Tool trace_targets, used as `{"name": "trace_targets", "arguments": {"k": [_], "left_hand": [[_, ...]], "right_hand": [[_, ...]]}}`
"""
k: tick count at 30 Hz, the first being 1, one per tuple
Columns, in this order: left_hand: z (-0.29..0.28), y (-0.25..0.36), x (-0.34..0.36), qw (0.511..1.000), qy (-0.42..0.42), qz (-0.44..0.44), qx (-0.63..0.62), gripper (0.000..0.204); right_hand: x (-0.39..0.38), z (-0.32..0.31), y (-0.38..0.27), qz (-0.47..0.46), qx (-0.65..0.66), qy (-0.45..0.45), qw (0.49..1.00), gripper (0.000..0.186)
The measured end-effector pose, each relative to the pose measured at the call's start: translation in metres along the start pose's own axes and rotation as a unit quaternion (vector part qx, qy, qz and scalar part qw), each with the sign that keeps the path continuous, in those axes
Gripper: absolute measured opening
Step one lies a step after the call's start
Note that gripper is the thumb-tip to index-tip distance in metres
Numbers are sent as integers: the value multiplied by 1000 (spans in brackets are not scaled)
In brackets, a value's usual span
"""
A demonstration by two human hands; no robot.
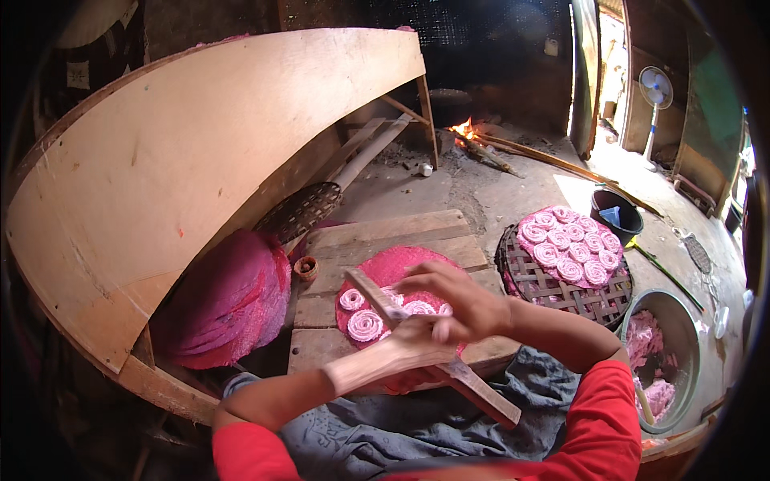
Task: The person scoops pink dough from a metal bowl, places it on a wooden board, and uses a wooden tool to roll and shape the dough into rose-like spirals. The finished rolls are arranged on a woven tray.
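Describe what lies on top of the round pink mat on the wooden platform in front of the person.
On the pink mat lie pale pink spirals piped in coils. The right hand and a wooden press held by the left hand cover the mat's near part, so any spirals there are hidden.

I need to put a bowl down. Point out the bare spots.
Bare planks lie beyond the pink disc, toward the small clay cup. The woven tray is crowded with spirals; both hands, left and right, cover the near boards.
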State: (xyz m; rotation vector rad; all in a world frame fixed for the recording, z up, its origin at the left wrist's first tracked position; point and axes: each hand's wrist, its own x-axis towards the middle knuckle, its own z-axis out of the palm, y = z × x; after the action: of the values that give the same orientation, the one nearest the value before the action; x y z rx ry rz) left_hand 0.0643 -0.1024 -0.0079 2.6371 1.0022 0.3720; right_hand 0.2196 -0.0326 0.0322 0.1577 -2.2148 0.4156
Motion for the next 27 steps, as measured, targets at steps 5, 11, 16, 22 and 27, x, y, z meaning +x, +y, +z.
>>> {"name": "trace_targets", "arguments": {"k": [5,11,16,22,27], "left_hand": [[-11,-2,-1,999,-10,-11,-37,22],[-27,-1,-4,998,1,-25,-57,15],[-51,-41,-15,975,215,46,38,15],[-22,-56,27,811,307,-65,-494,35],[-35,-41,75,591,433,82,-675,39]], "right_hand": [[40,3,-88,35,29,-214,976,64],[30,-33,-71,170,28,45,984,36],[-1,-115,-59,127,-249,344,896,17],[-66,-148,-21,55,120,732,668,18],[-84,-56,31,141,254,716,635,32]]}}
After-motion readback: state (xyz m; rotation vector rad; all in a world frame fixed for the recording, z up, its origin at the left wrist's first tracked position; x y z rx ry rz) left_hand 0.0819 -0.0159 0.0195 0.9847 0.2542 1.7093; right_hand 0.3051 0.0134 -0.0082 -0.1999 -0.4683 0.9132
